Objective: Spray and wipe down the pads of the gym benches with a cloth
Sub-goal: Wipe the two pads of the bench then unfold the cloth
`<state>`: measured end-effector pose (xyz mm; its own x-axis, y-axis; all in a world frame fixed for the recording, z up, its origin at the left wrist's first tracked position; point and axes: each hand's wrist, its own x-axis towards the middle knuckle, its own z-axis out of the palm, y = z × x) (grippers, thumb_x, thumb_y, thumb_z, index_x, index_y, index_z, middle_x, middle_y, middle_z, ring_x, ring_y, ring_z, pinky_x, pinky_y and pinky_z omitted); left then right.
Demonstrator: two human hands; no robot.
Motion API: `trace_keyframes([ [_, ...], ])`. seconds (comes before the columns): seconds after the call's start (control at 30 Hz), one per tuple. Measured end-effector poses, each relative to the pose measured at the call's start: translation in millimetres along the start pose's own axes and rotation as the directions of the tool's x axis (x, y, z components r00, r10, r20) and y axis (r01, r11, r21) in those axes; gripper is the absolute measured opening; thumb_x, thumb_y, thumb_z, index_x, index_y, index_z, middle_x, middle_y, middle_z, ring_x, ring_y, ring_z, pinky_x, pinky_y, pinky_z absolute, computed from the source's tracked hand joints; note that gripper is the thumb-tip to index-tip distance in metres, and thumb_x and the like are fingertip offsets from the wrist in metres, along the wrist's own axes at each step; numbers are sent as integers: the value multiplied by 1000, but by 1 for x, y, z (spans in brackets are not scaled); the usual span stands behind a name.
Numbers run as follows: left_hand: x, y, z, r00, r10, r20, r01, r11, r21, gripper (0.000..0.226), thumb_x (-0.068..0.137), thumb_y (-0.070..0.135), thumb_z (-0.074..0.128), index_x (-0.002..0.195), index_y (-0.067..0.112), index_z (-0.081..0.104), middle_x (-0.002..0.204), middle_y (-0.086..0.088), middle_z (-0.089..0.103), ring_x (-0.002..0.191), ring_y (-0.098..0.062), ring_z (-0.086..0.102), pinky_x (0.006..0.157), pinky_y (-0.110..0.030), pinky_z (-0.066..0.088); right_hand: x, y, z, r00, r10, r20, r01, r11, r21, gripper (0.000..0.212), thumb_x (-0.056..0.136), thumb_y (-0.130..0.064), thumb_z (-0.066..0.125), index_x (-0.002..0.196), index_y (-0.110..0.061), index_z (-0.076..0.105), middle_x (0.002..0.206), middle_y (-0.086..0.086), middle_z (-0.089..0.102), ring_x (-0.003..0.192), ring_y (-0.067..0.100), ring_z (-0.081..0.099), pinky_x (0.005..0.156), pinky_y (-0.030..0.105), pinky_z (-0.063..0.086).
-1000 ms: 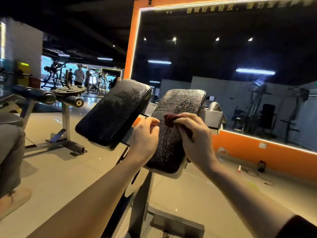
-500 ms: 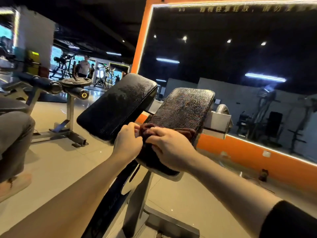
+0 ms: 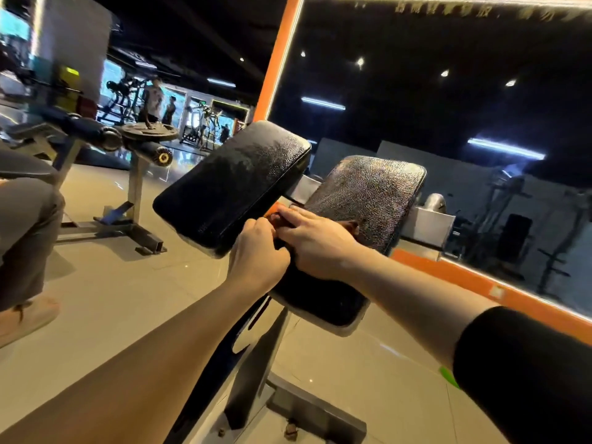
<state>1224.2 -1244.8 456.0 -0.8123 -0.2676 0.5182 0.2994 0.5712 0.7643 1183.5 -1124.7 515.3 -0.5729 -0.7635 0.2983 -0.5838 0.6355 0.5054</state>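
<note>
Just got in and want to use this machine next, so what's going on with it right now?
A person is wiping down the machine's two black pads. Both hands are on a dark reddish cloth at the left edge of the right pad: the right hand lies over it, the left hand grips it from the side. The left pad beside it shows a wet-looking sheen.

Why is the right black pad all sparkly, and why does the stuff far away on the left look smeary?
Head view: ceiling lights glint off the pebbly skin of the right pad, so it sparkles; the left pad shines less. Head view: the far machines at left are smeared by blur, while the right hand and left hand stay fairly sharp. Head view: the wide lens tilts the orange mirror frame.
</note>
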Motion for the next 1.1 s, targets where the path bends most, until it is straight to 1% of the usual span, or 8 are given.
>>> trace_keyframes([
  [0.1,0,-3,-2,999,10,37,-9,999,-36,32,89,21,66,119,14,56,119,-6,50,108,-23,53,91,-31,42,6,29,-11,995,-6,-100,9,1000,27,34,94,-32,50,125,-41,60,143,-10,45,131,13,43,94,31,45],
  [0.17,-1,-2,-2,994,77,73,-73,995,-64,38,88,25,68,124,18,57,124,-3,50,112,-20,52,95,-30,42,19,78,-22,970,178,-168,-189,981,-48,34,92,-33,52,123,-41,63,135,-10,51,127,15,46,97,32,47],
  [0.27,8,6,-3,985,152,87,-145,985,-89,41,86,27,71,124,19,60,127,-4,53,118,-20,52,103,-34,40,37,112,-25,850,487,-201,-510,856,-86,34,93,-23,50,124,-22,65,129,9,51,119,32,52,97,38,47],
  [0.47,32,21,4,993,103,52,-102,994,-22,31,84,18,66,113,7,62,116,-12,58,109,-30,56,93,-38,45,58,37,2,981,185,-60,-191,975,-117,29,93,-27,51,113,-16,68,123,2,57,119,21,53,84,32,47],
  [0.63,19,10,14,972,213,96,-211,977,-35,40,91,27,63,129,16,57,130,-3,54,120,-22,51,102,-37,41,46,79,-20,932,316,-177,-356,890,-285,27,95,-21,48,114,-11,65,124,4,56,117,27,52,79,37,45],
  [0.77,24,16,17,965,250,77,-244,967,-75,38,93,27,62,130,17,57,133,-2,53,123,-20,49,103,-32,37,31,113,-36,826,525,-206,-564,767,-306,33,97,-22,45,125,-16,62,131,8,49,123,29,42,93,40,40],
  [0.93,20,18,24,957,256,133,-250,966,-61,42,93,26,60,133,14,53,134,-3,49,123,-24,48,101,-40,41,54,68,-28,946,312,91,-305,949,-82,57,99,-37,42,153,-34,23,155,4,34,141,24,32,111,37,30],
  [1.1,17,13,22,953,267,146,-261,964,-56,40,94,26,59,133,19,53,135,2,49,121,-22,50,102,-37,40,51,78,-29,979,201,-23,-202,963,-180,36,92,-47,52,127,-39,62,139,-7,55,126,22,48,104,37,39],
])
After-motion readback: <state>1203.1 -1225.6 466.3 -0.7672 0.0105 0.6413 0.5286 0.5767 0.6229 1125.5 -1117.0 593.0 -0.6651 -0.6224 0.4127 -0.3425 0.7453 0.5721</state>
